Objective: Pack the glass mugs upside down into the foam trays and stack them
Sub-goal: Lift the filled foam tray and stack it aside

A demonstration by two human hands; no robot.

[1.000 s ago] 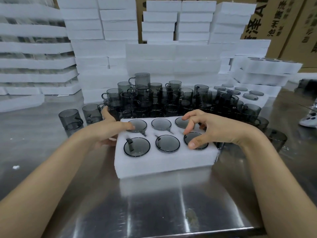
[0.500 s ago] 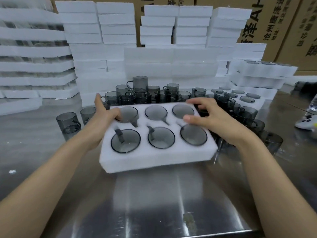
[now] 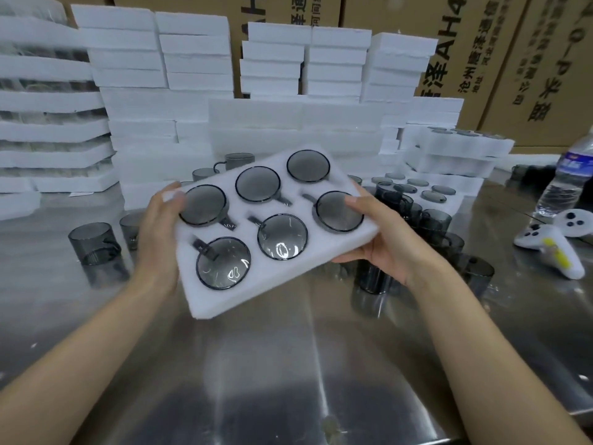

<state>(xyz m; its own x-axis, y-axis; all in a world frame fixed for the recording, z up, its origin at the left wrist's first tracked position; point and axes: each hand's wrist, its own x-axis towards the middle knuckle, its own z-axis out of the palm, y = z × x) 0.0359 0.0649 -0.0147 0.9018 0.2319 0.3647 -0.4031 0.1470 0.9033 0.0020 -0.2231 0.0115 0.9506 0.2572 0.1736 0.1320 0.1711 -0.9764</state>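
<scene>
On the cardboard box in the upper right of the frame we read, printed sideways in black, large "泽AH" and a smaller line beginning "沧州德泽通". On the far-right box we see large black characters that we cannot read surely. The water bottle has a blue label, blurred.

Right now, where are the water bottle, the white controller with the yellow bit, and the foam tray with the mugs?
water bottle [image 3: 560,187]: head view, on its clear ribbed body.
white controller [image 3: 532,237]: head view, on its top face by the buttons.
foam tray [image 3: 256,295]: head view, on its bare near edge.
</scene>
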